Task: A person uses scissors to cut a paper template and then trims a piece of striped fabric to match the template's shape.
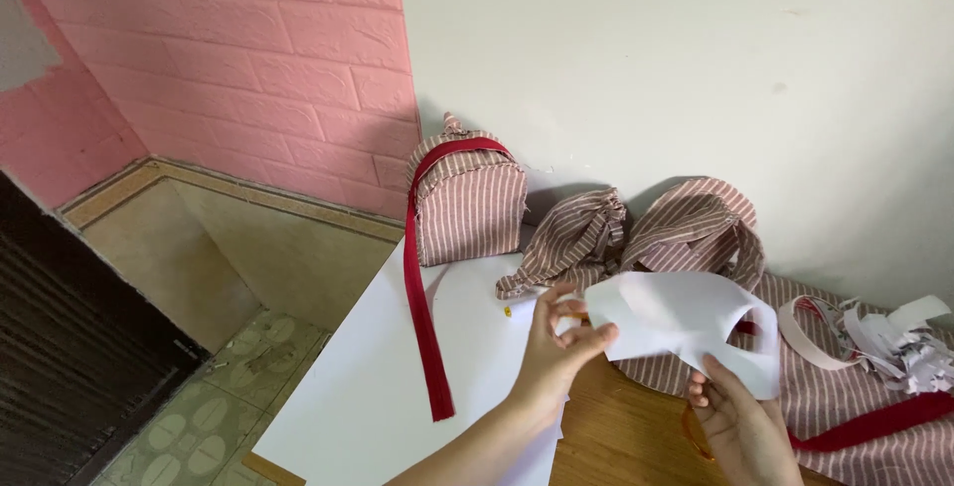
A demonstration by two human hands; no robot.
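The left hand (556, 347) pinches the left edge of a white paper cutout (686, 322), held above the wooden table (626, 436); the right hand (740, 421) grips its lower edge. Behind it, a small striped fabric backpack (469, 203) stands upright against the wall, closed, its contents unseen, with a red strap (422, 307) trailing over a white sheet (378, 387). Striped fabric pieces (636, 233) lie alongside, paper scraps (904, 342) at the right.

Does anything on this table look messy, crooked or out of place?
A few things do. The red strap trails loose from the small striped bag across the white sheet. Shredded paper scraps lie heaped at the right edge. The white paper piece between the left hand and right hand has a ragged, uneven outline.
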